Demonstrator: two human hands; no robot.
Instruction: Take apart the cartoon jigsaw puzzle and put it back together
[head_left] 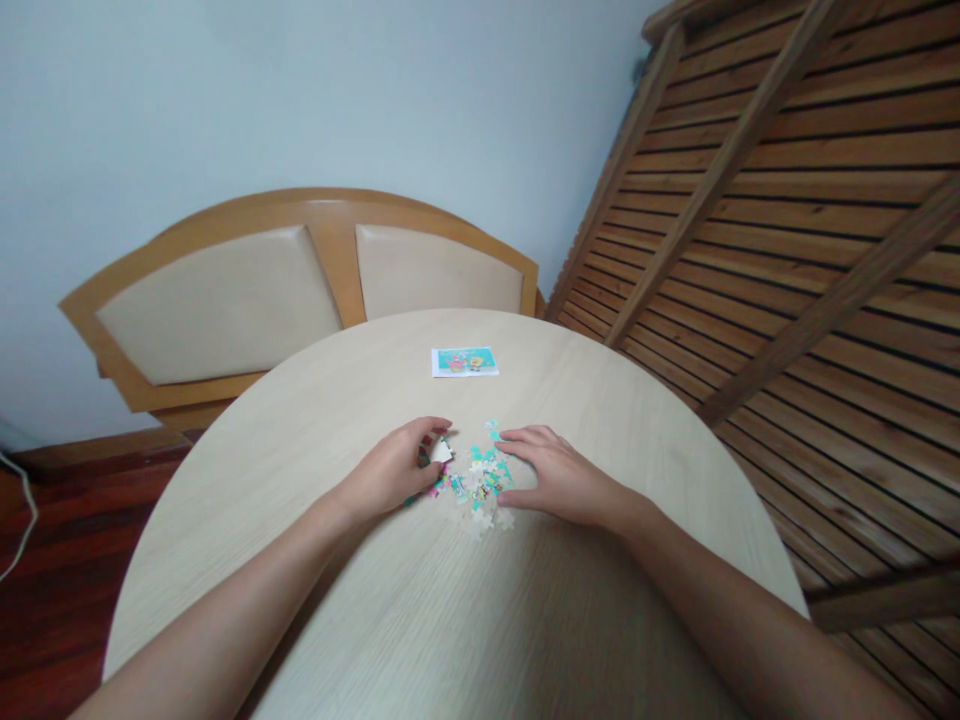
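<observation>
Jigsaw puzzle pieces [489, 470] lie in a loose pile on the round table, several showing turquoise print and others their pale backs. At the left of the pile, my left hand [391, 466] curls its thumb and fingers about a white-backed puzzle piece [442, 452]. On the other side, my right hand [559, 476] has its thumb and fingers apart, its tips at the edge of the pile. No piece shows in its grasp. Beyond the pile lies a small picture card [466, 362] with a pink and a yellow cartoon figure on turquoise.
The pale wooden round table [600, 400] carries everything. Behind it stands a wooden headboard [330, 230] with cream panels, against a white wall [360, 90]. Wooden slats [787, 220] lean at the right. A white cable [30, 510] hangs at the far left.
</observation>
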